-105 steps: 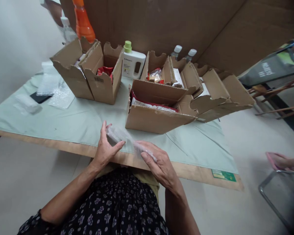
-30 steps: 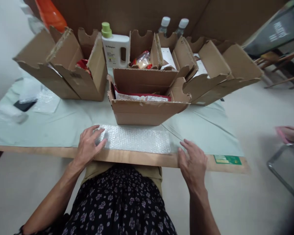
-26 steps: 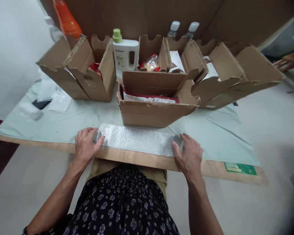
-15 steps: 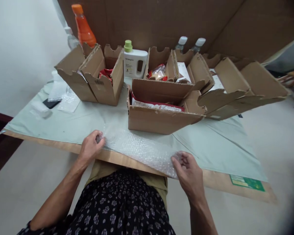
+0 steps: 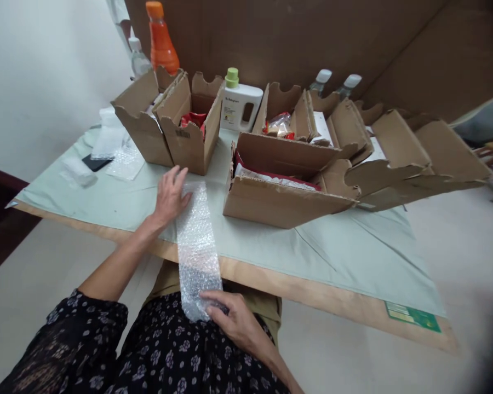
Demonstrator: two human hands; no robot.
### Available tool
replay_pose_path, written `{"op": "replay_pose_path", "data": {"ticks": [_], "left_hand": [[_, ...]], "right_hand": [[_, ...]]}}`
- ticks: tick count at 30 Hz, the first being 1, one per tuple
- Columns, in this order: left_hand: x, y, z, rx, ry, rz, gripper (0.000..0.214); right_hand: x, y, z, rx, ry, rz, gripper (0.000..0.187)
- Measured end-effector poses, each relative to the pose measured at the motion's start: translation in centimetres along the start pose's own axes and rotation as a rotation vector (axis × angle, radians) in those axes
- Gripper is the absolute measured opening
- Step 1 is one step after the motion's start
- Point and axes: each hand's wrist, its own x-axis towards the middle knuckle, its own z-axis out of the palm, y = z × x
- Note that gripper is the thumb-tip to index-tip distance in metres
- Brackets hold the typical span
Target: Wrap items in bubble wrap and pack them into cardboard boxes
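Note:
A long strip of clear bubble wrap [image 5: 196,230] runs from the table top, over its front edge, towards my body. Beside its far end lies my left hand [image 5: 169,198], fingers stretched out and thumb at the strip's left edge. My right hand [image 5: 235,320] pinches the near end between thumb and fingers, just in front of the dark floral clothing. Right of the strip stands a long cardboard box [image 5: 283,205] with a red and white packet [image 5: 271,178] inside. Beyond my left hand is another cardboard box [image 5: 191,150] holding something red.
More open cardboard boxes stand to the right, one with a red and clear packet [image 5: 280,127]. A white detergent bottle [image 5: 241,106] and an orange bottle [image 5: 163,46] are behind. Bubble wrap pieces [image 5: 126,160] and a black flat object [image 5: 95,164] lie at left.
The bubble wrap has turned from lying sideways along the table edge to pointing away from me. My left hand moved forward and opened; my right hand moved left and towards my body.

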Motion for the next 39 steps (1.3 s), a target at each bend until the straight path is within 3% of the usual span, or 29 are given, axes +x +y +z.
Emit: {"op": "replay_pose_path", "data": {"ticks": [2,4,7,10,13,15,18,21,24,27,31,35,39], "left_hand": [[-2.3,-1.2,-0.7,-0.029,0.114,-0.045,0.068],[-4.9,-2.2,-2.0,-0.082,0.097,-0.008,0.053],[-9.3,-2.5,-4.9,-0.224,-0.141,0.186,0.041],[-13.6,-1.0,-8.0,-0.354,-0.397,0.291,0.061],[-16.6,1.5,-10.0,-0.452,-0.517,0.290,0.074],[-17.5,3.1,-10.0,-0.518,-0.466,0.240,0.068],[-17.2,4.4,-8.3,-0.587,-0.268,-0.018,0.027],[-15.9,4.2,-5.9,-0.561,-0.120,-0.357,0.018],[-14.9,3.5,-4.4,-0.524,-0.109,-0.481,0.035],[-14.6,3.2,-4.0,-0.486,-0.113,-0.463,0.044],[-14.9,3.3,-4.2,-0.430,-0.071,-0.402,0.051],[-15.2,3.2,-4.1,-0.339,-0.067,-0.356,0.051],[-15.9,2.8,-4.6,-0.247,0.007,-0.238,0.043]], "right_hand": [[0.1,-0.3,-0.2,0.017,-0.065,0.023,0.029],[0.4,-0.4,-0.3,0.048,-0.100,0.049,0.027],[0.9,-0.3,-0.4,0.160,-0.107,0.043,0.027],[1.4,-0.2,-0.5,0.394,-0.095,0.046,0.036],[2.1,-0.6,-0.5,0.682,-0.118,0.052,0.047],[2.9,-1.1,-0.6,0.790,-0.127,0.012,0.051],[4.0,-1.9,-0.9,0.801,-0.077,-0.062,0.056],[4.2,-2.0,-1.4,0.603,0.113,-0.150,0.067],[3.7,-1.7,-2.0,0.207,0.308,-0.259,0.056],[3.5,-1.3,-2.1,-0.263,0.380,-0.407,0.036],[5.0,-0.8,-1.5,-0.712,0.299,-0.548,0.042],[7.1,-0.4,-1.0,-0.945,0.228,-0.560,0.040],[8.3,-0.1,-0.9,-0.997,0.237,-0.580,0.029]]}}
